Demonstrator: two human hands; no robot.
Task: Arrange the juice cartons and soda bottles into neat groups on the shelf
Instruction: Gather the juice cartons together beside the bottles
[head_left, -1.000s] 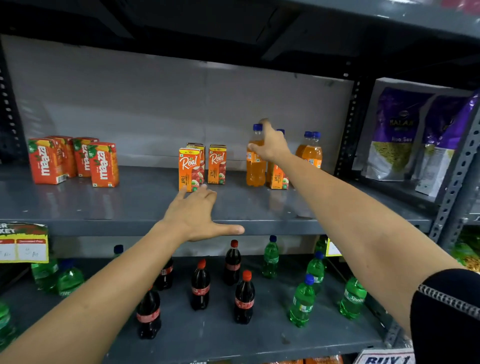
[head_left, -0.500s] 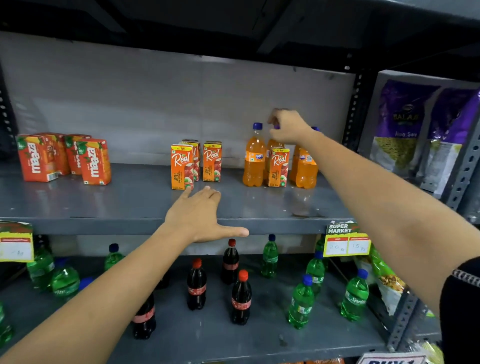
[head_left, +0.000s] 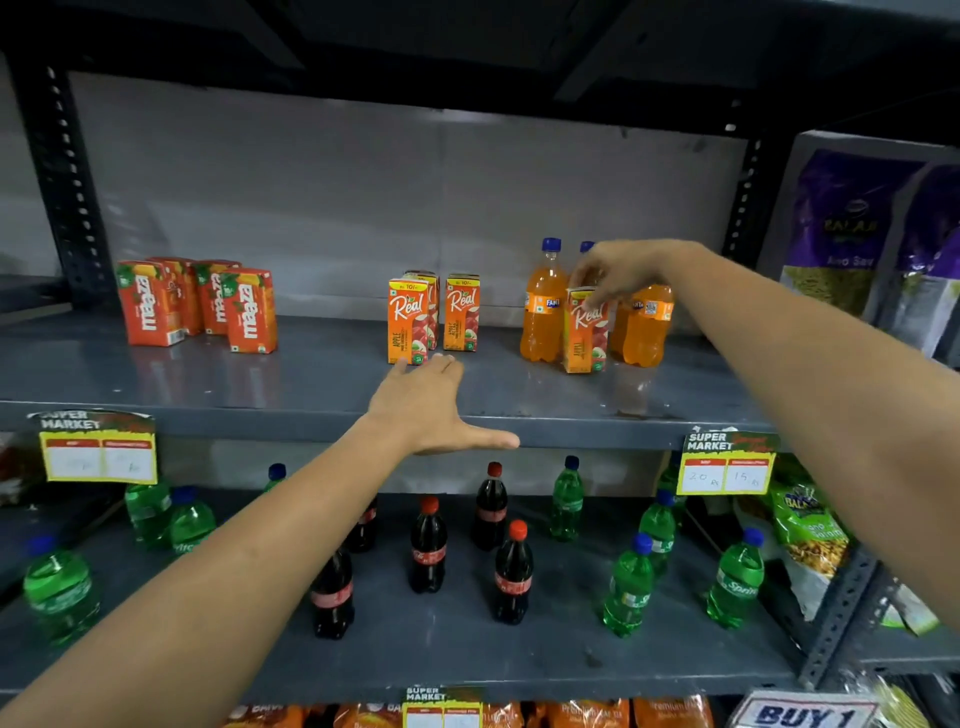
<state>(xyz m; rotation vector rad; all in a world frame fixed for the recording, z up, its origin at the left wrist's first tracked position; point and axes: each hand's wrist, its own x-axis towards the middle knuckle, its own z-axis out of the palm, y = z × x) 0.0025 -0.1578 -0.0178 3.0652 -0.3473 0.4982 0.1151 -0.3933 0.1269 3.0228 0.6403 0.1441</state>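
On the grey middle shelf, several red Maaza cartons stand grouped at the left. Three orange Real cartons stand in the centre. A single Real carton stands in front of three orange Fanta bottles at the right. My right hand reaches in from the right, its fingertips pinching the top of that single carton. My left hand lies flat and open on the shelf's front part, fingertips just short of the centre Real cartons.
On the lower shelf stand scattered dark cola bottles and green Sprite bottles. Purple snack bags fill the bay to the right. Price tags hang on the shelf edge. A black upright post separates the bays.
My right hand left the cap of an orange bottle at the back and came down forward onto the top of the single Real carton. My left hand stayed flat on the shelf.
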